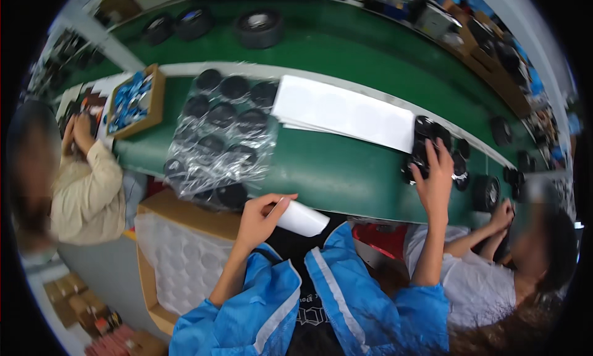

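Observation:
My left hand [259,221] pinches the edge of a curled white sheet [302,219] in front of my body, just off the near edge of the green table. Over at the right, my right hand [436,177] reaches onto a cluster of glossy black round parts [424,126]. Its fingers are spread, and thumb and fingertips appear to touch one of these parts. A stack of long white sheets [346,109] with faint round outlines lies left of that cluster. Farther left, clear plastic film [225,133] covers rows of black round parts.
Below the table edge stands an open cardboard box [148,282] holding a pale tray with round hollows. A carton of blue pieces [133,102] is at the left. Black wheels [258,28] rest on the far green surface. Co-workers sit at both sides, hands [503,215] near the table.

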The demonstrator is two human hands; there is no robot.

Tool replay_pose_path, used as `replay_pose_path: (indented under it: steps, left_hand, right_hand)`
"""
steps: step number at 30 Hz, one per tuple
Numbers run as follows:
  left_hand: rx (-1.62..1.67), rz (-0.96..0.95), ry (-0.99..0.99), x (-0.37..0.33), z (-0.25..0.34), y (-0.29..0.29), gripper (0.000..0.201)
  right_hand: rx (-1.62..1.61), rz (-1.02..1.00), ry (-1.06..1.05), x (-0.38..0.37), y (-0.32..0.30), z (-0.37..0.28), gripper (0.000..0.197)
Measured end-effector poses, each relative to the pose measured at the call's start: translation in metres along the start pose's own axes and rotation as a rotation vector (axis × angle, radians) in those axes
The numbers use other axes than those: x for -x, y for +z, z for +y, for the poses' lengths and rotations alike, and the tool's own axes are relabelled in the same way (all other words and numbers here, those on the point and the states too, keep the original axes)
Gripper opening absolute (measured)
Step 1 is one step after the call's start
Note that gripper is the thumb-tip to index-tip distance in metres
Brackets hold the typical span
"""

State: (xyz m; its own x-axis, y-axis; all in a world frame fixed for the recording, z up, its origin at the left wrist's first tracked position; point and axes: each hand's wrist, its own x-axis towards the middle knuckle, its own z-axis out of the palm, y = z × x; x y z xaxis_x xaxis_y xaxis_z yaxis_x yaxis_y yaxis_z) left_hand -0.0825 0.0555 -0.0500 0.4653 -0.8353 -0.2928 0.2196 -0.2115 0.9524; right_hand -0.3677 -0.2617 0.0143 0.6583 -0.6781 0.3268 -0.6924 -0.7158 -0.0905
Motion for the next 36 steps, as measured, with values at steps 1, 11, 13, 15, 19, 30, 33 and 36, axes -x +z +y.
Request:
replay_pose_path:
  steps: [1, 11, 13, 15, 19, 30, 33, 36]
  left_hand:
    - [0.009, 0.001, -0.010, 0.001, 0.003, 0.001, 0.022]
    - [-0.072, 0.014, 0.124, 0.046, 0.040, -0.042, 0.019]
    - [-0.048, 0.107, 0.110, 0.064, 0.034, -0.074, 0.019]
    - [-0.123, 0.228, 0.176, 0.077, 0.027, -0.101, 0.018]
    - [-0.107, 0.540, 0.221, 0.088, 0.012, -0.154, 0.018]
    - [0.134, 0.545, 0.125, 0.071, -0.077, -0.247, 0.016]
    - [-0.087, 0.670, 0.341, 0.100, 0.002, -0.225, 0.014]
    - [-0.319, 0.755, 0.418, 0.134, 0.113, -0.177, 0.009]
  right_hand:
    - [-0.018, 0.114, 0.020, 0.001, -0.005, -0.015, 0.060]
    - [-0.815, -0.164, -0.537, -0.086, 0.027, -0.247, 0.025]
    - [-0.839, -0.230, -0.663, -0.135, 0.045, -0.290, 0.030]
    - [-0.668, -0.239, -0.743, -0.184, 0.079, -0.335, 0.038]
    - [-0.514, 0.131, -0.876, -0.256, 0.179, -0.396, 0.044]
    - [-0.156, -0.004, -1.092, -0.303, 0.144, -0.417, 0.024]
    - [-0.210, 0.059, -1.065, -0.327, 0.070, -0.390, 0.023]
    - [-0.496, 0.263, -1.054, -0.350, -0.004, -0.360, 0.023]
